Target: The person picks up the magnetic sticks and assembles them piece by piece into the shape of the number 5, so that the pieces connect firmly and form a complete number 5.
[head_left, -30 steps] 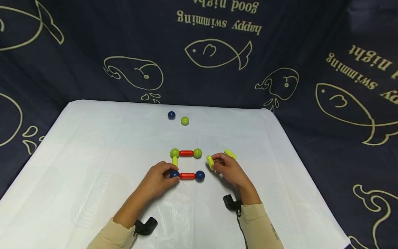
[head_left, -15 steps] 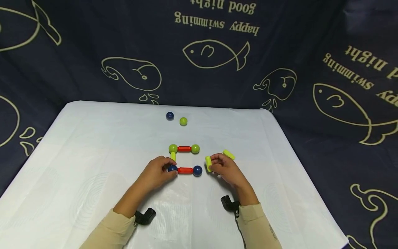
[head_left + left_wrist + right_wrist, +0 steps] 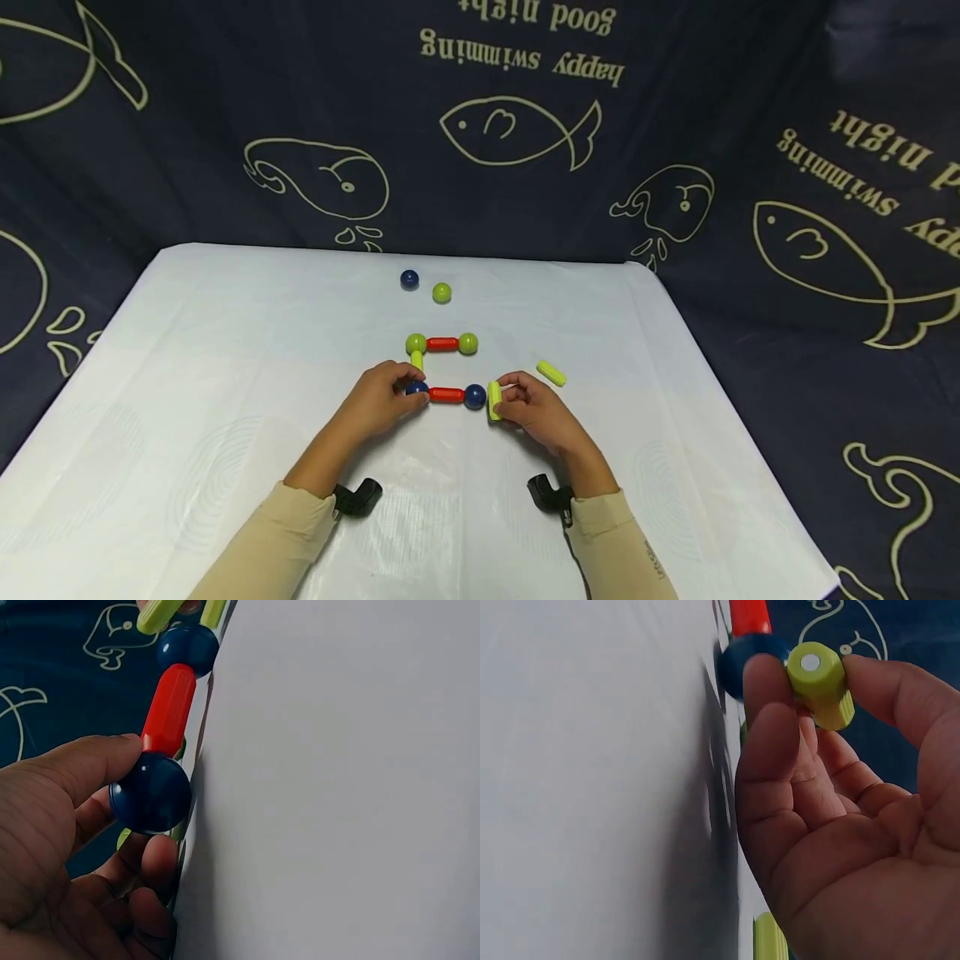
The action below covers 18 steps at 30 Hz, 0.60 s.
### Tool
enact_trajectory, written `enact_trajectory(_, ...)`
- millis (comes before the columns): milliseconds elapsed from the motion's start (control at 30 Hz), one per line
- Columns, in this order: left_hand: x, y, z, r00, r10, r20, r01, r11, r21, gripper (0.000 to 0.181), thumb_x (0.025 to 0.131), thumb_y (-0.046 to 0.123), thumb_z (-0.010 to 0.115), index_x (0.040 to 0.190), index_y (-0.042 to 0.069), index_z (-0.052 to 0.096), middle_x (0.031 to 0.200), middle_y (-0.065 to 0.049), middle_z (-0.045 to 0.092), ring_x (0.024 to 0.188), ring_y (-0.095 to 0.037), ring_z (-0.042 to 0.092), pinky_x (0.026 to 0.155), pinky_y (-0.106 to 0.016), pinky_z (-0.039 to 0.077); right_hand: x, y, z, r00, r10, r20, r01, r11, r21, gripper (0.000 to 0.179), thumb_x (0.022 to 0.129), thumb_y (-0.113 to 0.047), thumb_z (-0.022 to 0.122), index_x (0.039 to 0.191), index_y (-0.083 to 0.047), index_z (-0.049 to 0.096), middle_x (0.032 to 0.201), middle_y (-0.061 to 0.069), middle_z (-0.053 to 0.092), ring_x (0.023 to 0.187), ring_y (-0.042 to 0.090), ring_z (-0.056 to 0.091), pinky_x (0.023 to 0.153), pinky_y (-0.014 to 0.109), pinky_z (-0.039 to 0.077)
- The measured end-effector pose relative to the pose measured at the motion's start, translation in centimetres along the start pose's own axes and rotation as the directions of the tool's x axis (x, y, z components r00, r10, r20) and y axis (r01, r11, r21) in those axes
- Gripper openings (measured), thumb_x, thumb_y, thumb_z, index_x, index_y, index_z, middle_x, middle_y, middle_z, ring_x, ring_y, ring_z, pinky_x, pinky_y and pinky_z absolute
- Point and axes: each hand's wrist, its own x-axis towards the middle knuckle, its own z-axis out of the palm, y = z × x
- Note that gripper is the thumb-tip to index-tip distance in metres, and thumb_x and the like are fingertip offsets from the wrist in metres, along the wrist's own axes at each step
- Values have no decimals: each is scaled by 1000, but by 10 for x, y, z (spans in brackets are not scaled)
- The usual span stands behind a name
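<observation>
My left hand [image 3: 378, 404] grips the left blue ball [image 3: 154, 793] between thumb and fingers. A red rod [image 3: 447, 396] joins it to a right blue ball [image 3: 475, 396]. From the held ball, a yellow-green connecting rod [image 3: 417, 359] leads back to a green ball [image 3: 416, 342]; a second red rod [image 3: 442, 343] links that to another green ball [image 3: 468, 343]. My right hand [image 3: 538, 410] pinches a loose yellow-green rod [image 3: 821, 690], a pale disc showing in its end. That rod is close beside the right blue ball; I cannot tell whether they touch.
Another yellow-green rod [image 3: 551, 372] lies on the white-covered table [image 3: 300, 308], behind my right hand. Toward the far edge sit a loose blue ball [image 3: 408, 279] and a loose green ball [image 3: 442, 292]. A dark printed cloth [image 3: 525, 208] hangs behind the table.
The joined pieces have slid away from me, with my left hand still on the blue ball. My right hand has brought its rod leftward, close to the right blue ball.
</observation>
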Motion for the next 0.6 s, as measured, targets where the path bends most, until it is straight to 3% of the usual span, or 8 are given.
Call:
enact_trajectory(267, 10, -4, 3, 999, -31, -15, 31, 999, -18, 23, 87, 19, 77, 107, 11, 71, 89, -5, 58, 79, -20, 52, 71, -35, 44, 1, 0, 6, 998, 44, 45, -43, 999, -9, 38, 90, -2, 67, 125, 1, 53, 89, 7, 60, 77, 16, 62, 70, 30, 54)
enact_trajectory(600, 6, -6, 6, 998, -22, -55, 20, 999, -40, 28, 87, 20, 77, 111, 8, 71, 86, -5, 56, 76, -20, 50, 67, -34, 42, 1, 3, 10, 991, 31, 133, -24, 998, -52, 34, 91, -5, 66, 121, 3, 53, 85, 5, 63, 72, 15, 60, 66, 28, 52)
